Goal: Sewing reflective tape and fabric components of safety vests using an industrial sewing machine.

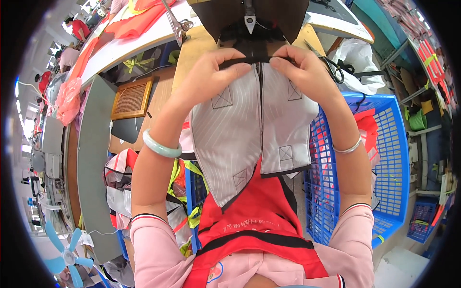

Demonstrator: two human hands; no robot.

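Observation:
Both my hands pinch the top edge of a silver-grey fabric piece (pixel 228 139), where a black strip (pixel 259 60) runs across. My left hand (pixel 211 77) has thumb and fingers closed on the strip's left part, and my right hand (pixel 300 72) is closed on its right part. The fabric hangs toward me in two panels with a dark seam between them, black edging and stitched crossed squares. Just beyond the strip stands a dark sewing machine (pixel 249 21); its needle area is partly hidden.
Black-handled scissors (pixel 338 73) lie right of the machine, near a white plastic bag (pixel 357 60). A blue basket (pixel 401 158) with red fabric stands at my right. More grey and red pieces (pixel 120 192) are heaped at left. A light-blue fan (pixel 69 257) is at lower left; other people work far left.

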